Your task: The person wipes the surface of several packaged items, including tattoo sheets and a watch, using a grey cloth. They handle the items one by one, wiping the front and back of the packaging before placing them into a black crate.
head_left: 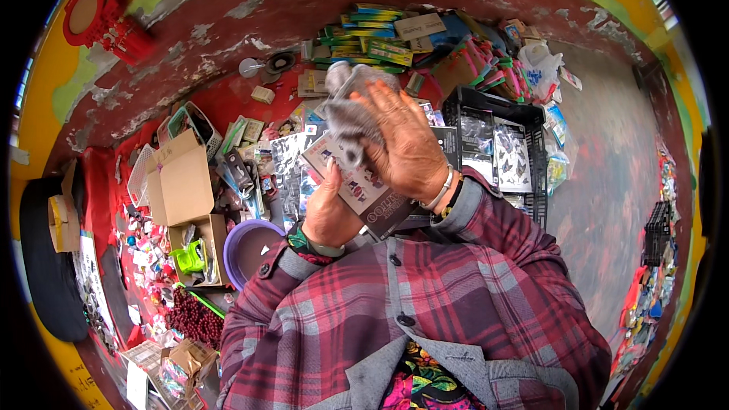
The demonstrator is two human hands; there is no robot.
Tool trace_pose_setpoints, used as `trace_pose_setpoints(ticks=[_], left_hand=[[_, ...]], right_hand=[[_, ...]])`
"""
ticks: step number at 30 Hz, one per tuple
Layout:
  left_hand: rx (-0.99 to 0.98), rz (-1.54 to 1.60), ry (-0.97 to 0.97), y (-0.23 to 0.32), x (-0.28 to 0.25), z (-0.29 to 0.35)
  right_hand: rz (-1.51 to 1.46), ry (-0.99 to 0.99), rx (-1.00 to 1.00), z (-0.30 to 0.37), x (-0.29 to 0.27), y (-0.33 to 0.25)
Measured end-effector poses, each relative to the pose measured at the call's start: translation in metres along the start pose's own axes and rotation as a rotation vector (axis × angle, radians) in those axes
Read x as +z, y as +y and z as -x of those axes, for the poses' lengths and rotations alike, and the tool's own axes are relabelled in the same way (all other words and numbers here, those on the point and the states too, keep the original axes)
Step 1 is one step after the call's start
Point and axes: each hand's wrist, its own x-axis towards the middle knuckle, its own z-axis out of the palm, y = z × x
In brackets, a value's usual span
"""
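Observation:
My left hand (328, 211) grips a flat printed packet (360, 187) by its near left side, the thumb lying on its face. The packet has a white part with small dark figures and a black end, and it is tilted. A grey cloth (351, 106) is under my right hand (411, 146), whose fingers stretch over it and press it at the packet's upper part. The cloth hides that far end of the packet. Behind the hands lie more flat packets (288, 161), some in clear wrapping.
A black plastic crate (538, 112) with flat packets stands to the right. On the left are an open cardboard box (181, 182) and a purple basin (250, 249). Green and yellow boxes (389, 52) pile up by the far wall (319, 0). Small trinkets (148, 250) cover the left side.

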Motion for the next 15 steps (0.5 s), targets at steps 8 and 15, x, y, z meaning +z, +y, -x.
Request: trace_pose_setpoints(ticks=[8,15], left_hand=[[0.155,0.162,0.083,0.011,0.012,-0.006],[0.24,0.094,0.156,0.041,-0.016,-0.002]], right_hand=[[-0.013,0.019,-0.002,0.025,-0.001,0.0],[-0.061,-0.257,-0.269,0.038,0.009,-0.033]])
